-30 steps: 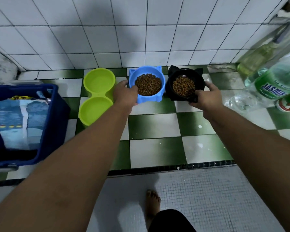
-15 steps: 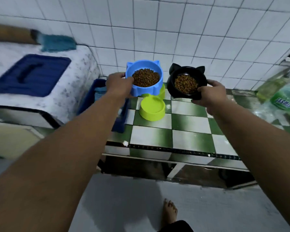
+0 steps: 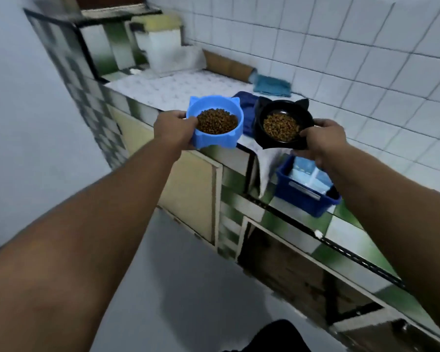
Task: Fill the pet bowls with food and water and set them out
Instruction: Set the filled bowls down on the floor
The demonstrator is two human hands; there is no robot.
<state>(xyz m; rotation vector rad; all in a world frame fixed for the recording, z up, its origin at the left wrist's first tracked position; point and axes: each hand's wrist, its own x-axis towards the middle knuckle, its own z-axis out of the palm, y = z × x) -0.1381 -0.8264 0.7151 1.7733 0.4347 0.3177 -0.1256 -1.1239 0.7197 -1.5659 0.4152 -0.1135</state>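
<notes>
free: floor [image 3: 188,288] below our arms open | blocked: table [image 3: 241,158] front edge, blue bin [image 3: 305,196] at its edge

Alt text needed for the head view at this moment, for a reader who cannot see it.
The left hand holds a blue bowl of kibble and the right hand a black bowl of kibble, both carried in the air beside a tiled counter. A blue basket sits on the counter.

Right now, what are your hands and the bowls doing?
Left hand holds blue cat-eared plastic bowl, right hand black one. Both full of kibble, in the air. Nothing blocking.
</notes>
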